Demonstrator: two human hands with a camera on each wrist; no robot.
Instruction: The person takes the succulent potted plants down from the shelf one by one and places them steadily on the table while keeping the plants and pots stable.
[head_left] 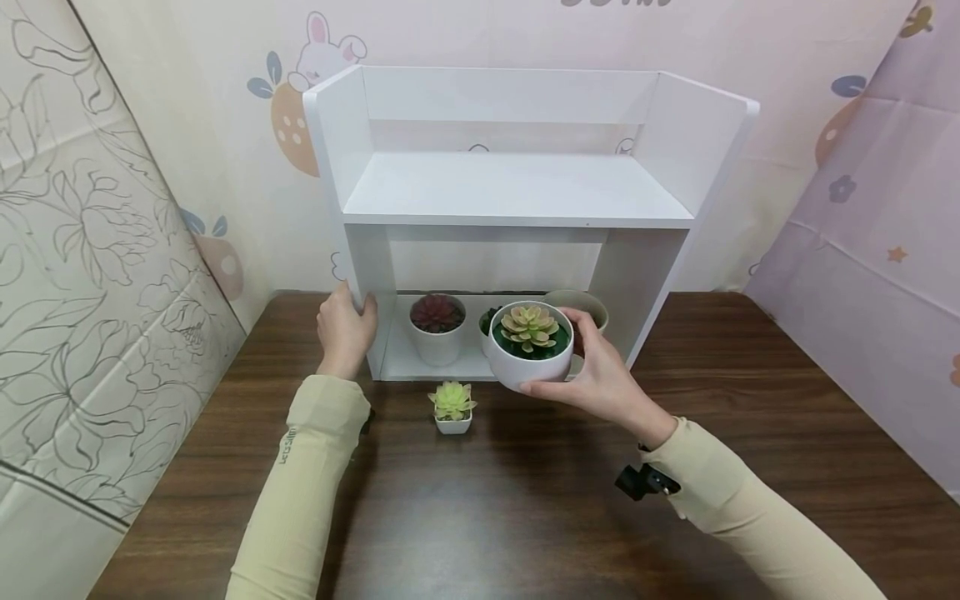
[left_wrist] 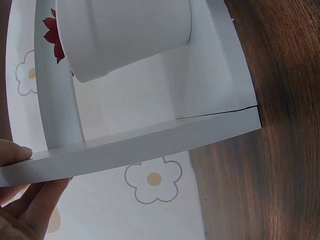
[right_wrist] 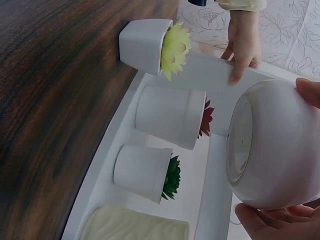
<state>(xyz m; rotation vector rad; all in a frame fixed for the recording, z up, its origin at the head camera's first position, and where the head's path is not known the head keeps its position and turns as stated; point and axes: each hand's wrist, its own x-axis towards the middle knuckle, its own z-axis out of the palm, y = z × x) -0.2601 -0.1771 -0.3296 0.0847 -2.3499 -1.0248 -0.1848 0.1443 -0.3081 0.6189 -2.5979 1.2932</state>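
My right hand point(head_left: 611, 379) holds a round white pot with a pinkish-green succulent point(head_left: 529, 327), thumb and fingers on opposite sides. It is raised in front of the lower shelf; the right wrist view shows the pot's bare underside point(right_wrist: 240, 140). At the left of the white desktop shelf point(head_left: 517, 187), my left hand point(head_left: 345, 333) grips the edge of the side panel point(left_wrist: 135, 150), thumb on one face and fingers on the other. On the lower board stand a dark red succulent in a white pot point(head_left: 438, 343) and a dark green succulent in a white pot point(right_wrist: 142, 171), mostly hidden in the head view.
A small square pot with a yellow-green succulent point(head_left: 453, 408) stands on the brown wooden table point(head_left: 480, 517), just before the shelf. A cream pot with a wavy surface point(right_wrist: 135, 225) is at the lower board's right, partly behind my right hand. Patterned cloth point(head_left: 862, 250) hangs around the table.
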